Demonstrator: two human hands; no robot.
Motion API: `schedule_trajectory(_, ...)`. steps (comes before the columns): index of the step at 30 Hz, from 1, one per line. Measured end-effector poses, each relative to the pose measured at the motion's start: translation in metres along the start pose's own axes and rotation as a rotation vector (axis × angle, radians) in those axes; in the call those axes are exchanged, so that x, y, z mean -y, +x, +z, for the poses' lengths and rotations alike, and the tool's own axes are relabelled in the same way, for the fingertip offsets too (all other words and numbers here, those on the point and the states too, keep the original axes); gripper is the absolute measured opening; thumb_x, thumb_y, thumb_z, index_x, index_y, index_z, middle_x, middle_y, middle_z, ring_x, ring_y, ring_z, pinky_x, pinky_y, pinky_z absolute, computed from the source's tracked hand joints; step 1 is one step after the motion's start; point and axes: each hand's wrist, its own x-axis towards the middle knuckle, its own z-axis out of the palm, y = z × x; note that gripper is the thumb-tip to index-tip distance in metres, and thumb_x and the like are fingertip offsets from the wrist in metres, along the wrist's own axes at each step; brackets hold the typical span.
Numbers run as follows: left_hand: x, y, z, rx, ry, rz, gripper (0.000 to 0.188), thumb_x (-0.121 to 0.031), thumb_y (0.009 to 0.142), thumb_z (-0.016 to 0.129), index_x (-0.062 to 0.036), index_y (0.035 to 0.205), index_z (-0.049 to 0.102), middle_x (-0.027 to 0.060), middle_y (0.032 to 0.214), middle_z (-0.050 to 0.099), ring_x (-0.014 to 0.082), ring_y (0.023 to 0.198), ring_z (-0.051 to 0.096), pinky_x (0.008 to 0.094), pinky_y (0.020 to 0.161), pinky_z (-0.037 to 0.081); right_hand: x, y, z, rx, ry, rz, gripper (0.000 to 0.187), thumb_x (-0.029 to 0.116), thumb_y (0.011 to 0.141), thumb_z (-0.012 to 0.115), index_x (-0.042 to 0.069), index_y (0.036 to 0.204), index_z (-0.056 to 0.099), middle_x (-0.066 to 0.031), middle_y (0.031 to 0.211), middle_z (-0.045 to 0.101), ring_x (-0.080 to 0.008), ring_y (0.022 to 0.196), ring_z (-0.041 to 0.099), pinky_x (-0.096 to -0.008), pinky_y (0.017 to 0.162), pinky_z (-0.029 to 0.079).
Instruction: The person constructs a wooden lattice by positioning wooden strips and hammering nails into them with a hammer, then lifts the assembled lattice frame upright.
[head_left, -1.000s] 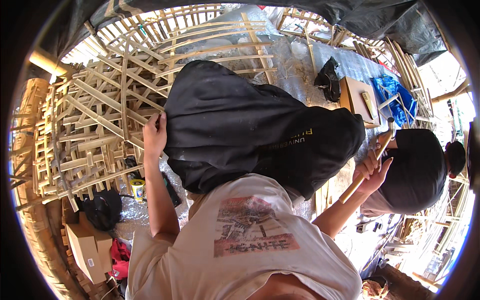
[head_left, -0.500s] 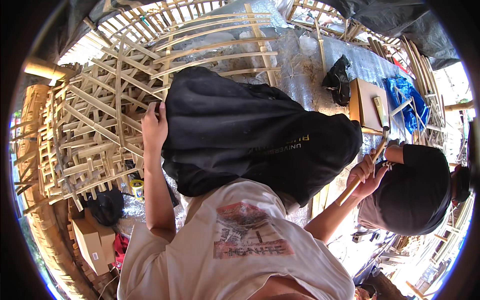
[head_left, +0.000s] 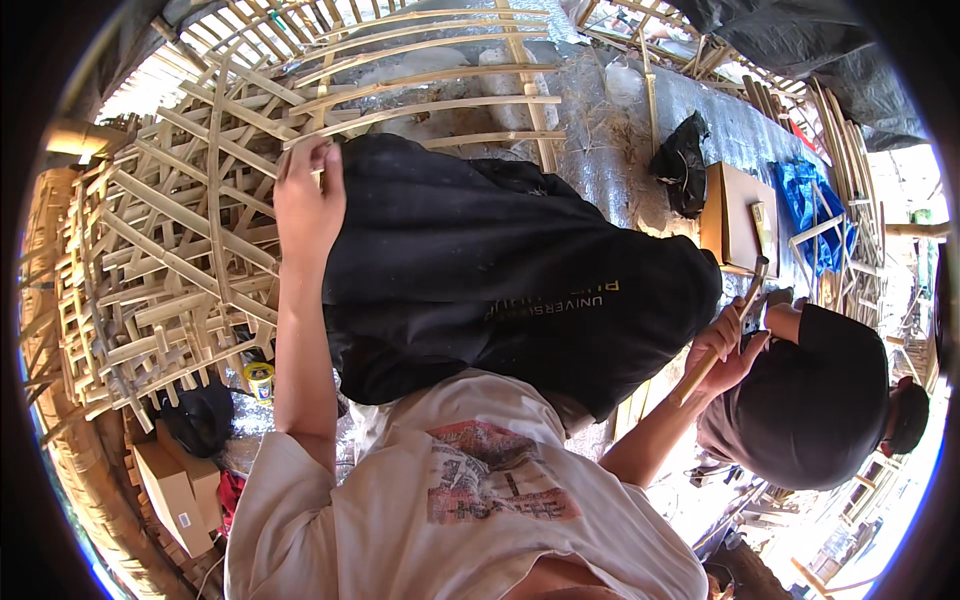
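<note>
your left hand (head_left: pixel 308 205) is raised and closed around a thin bamboo strip (head_left: pixel 300 160) at the near edge of the woven bamboo lattice frame (head_left: pixel 170 260), fingers curled over the strip just where it meets the black cloth (head_left: pixel 500 280). the lattice spreads out to the left of that hand and arches above it, its curved ribs running on to the right over the top of the cloth. the gaps between the slats are open, but crossing strips crowd close around your left hand.

your right hand (head_left: pixel 728 345) is clenched around the wooden handle of a hammer (head_left: pixel 722 340), with the head up above your knuckles and the handle slanting down past your wrist. the black cloth's right edge lies just to the left of that hand. a person in a dark shirt (head_left: pixel 810 400) bends in just to its right, so the room there is tight. above the hammer head sits a flat cardboard box (head_left: pixel 740 215), with a blue tarp (head_left: pixel 815 205) beyond it.

below your left elbow lie a yellow tape roll (head_left: pixel 259 378) and stacked cardboard boxes (head_left: pixel 175 490).
</note>
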Motion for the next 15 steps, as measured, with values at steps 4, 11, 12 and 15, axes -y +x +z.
schedule_trajectory(4,-0.019,0.025,0.041,0.242,0.094,0.179,0.022,-0.018,0.093,0.059,-0.0038,0.109,0.060,0.0173,0.105,0.064,0.0358,0.099,0.063,0.0435,0.084,0.052,-0.012,0.016,-0.002,0.001,0.029,0.050,0.061,0.040,0.098,0.055,-0.008,0.131,0.036,-0.0020,0.083,0.037,-0.0094,0.063,0.036,-0.0236,0.056,0.036)
schedule_trajectory(11,-0.009,0.080,0.202,0.605,0.253,0.377,0.033,-0.032,0.098,0.049,-0.0055,0.116,0.056,0.0136,0.114,0.062,0.0361,0.109,0.058,0.0471,0.088,0.050,-0.040,0.046,-0.001,-0.029,0.021,0.128,0.061,0.043,0.098,0.053,-0.006,0.130,0.036,-0.0023,0.083,0.039,-0.0095,0.063,0.038,-0.0228,0.054,0.037)
schedule_trajectory(12,-0.001,0.087,0.217,0.572,0.378,0.378,0.033,-0.032,0.099,0.047,-0.0050,0.114,0.058,0.0153,0.111,0.063,0.0370,0.107,0.059,0.0482,0.088,0.050,-0.046,0.050,-0.004,-0.046,0.034,0.138,0.062,0.044,0.098,0.054,-0.006,0.130,0.036,-0.0023,0.083,0.039,-0.0096,0.063,0.038,-0.0225,0.054,0.036)
schedule_trajectory(15,0.035,0.099,0.264,0.589,0.420,0.251,0.038,-0.036,0.100,0.043,-0.0039,0.107,0.063,0.0189,0.105,0.065,0.0391,0.104,0.061,0.0502,0.089,0.050,-0.061,0.053,-0.008,-0.059,0.059,0.174,0.060,0.043,0.098,0.053,-0.005,0.131,0.036,-0.0019,0.081,0.037,-0.0098,0.062,0.038,-0.0226,0.053,0.036)
